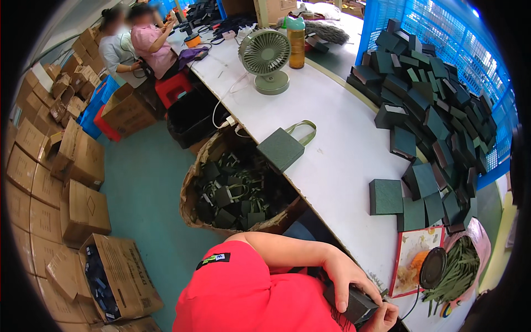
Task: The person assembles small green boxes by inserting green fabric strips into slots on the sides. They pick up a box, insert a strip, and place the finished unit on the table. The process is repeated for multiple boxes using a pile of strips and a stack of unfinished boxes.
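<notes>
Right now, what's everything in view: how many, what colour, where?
Held box: one, dark, lower right
Loose boxes: many, dark green, piled right
Table: one, white, centre
Torn carton: one, brown, beside table
Strapped boxes: several, green, torn carton; one on table
Basket: one, blue, upper right
Straps: many, green, in pink bag
Tray: one, red-rimmed, by straps
Fan: one, green, on table
Bottle: one, amber, beside fan
Other cartons: many, brown, left
Stool: one clearly, red, upper left
Bin: one, black, by stool
Co-workers: at least two, pale and pink tops, upper left
Clutter: uncountable, mixed, upper middle
Own top: one, red, lower centre
Left hand: one, bare, gripping held box
Right hand: one, bare, at its corner
</notes>
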Motion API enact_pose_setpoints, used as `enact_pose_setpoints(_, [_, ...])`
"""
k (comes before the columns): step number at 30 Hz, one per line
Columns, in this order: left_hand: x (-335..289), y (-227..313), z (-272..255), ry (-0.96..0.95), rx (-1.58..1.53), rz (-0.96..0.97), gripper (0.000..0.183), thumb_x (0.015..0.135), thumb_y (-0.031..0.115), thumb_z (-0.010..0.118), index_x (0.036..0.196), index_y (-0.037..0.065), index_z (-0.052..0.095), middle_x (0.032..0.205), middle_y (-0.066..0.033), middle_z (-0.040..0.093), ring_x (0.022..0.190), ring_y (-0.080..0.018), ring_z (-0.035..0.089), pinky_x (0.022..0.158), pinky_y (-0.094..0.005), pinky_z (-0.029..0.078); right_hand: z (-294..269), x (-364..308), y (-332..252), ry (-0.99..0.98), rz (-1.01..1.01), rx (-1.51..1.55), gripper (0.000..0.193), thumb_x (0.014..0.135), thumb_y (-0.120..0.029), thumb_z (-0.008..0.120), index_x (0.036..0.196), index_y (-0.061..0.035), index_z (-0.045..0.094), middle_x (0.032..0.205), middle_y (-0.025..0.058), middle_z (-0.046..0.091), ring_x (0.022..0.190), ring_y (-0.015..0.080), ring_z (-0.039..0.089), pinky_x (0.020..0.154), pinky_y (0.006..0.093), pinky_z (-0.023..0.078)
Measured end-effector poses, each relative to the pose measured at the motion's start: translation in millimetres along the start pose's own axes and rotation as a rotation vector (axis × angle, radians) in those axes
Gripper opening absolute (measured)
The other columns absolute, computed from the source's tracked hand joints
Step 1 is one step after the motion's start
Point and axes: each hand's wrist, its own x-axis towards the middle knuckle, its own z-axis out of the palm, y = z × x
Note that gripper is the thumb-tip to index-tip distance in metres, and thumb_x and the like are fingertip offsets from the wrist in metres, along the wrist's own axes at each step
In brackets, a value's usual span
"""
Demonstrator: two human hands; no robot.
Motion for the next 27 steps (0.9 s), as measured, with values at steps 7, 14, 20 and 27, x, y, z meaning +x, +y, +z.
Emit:
enact_pose_setpoints(7, [3.5, -0.6, 0.0, -0.008, -0.005, 0.014, 0.098, 0.076, 0.035, 0.084, 0.151, -0.003, 0.035, 0.146, -0.0140, 0.045, 0.132, -0.0242, 0.045, 0.111, -0.0359, 0.034, -14.6, 3.3, 14.5, -0.078, 0.040, 0.097, 0.017, 0.102, -0.012, 0.057, 0.088, -0.0040, 0.060, 0.067, -0.0003, 0.052, 0.051, 0.0067, 0.040, 0.046, 0.0223, 0.031])
enact_pose_setpoints(14, [5.4, 2.3, -4.6, -0.035, 0.016, -0.017, 0.100, 0.075, 0.039, 0.084, 0.152, -0.003, 0.034, 0.150, -0.0144, 0.043, 0.134, -0.0251, 0.044, 0.112, -0.0366, 0.033, -14.5, 11.6, 23.1, -0.232, -0.185, 0.022, 0.034, 0.104, -0.017, 0.054, 0.127, 0.0078, 0.058, 0.127, 0.0183, 0.062, 0.117, 0.0255, 0.059, 0.103, 0.0356, 0.045])
enact_pose_setpoints(20, [5.6, 4.2, -0.7, -0.023, -0.017, -0.090, 0.100, 0.075, 0.039, 0.084, 0.152, -0.003, 0.035, 0.147, -0.0177, 0.048, 0.131, -0.0254, 0.048, 0.109, -0.0348, 0.035, 4.1, 9.9, 4.9, -0.299, -0.140, 0.178, 0.056, 0.105, -0.038, 0.052, 0.131, 0.0113, 0.055, 0.131, 0.0206, 0.061, 0.118, 0.0286, 0.059, 0.102, 0.0385, 0.045])
enact_pose_setpoints(27, [0.9, 8.0, 1.9, -0.025, 0.036, -0.199, 0.097, 0.075, 0.039, 0.084, 0.151, -0.002, 0.038, 0.142, -0.0209, 0.052, 0.129, -0.0271, 0.050, 0.108, -0.0343, 0.036, 5.4, 6.2, 4.5, -0.284, -0.093, 0.046, 0.041, 0.104, -0.025, 0.054, 0.126, 0.0091, 0.059, 0.125, 0.0183, 0.063, 0.114, 0.0255, 0.059, 0.100, 0.0368, 0.045])
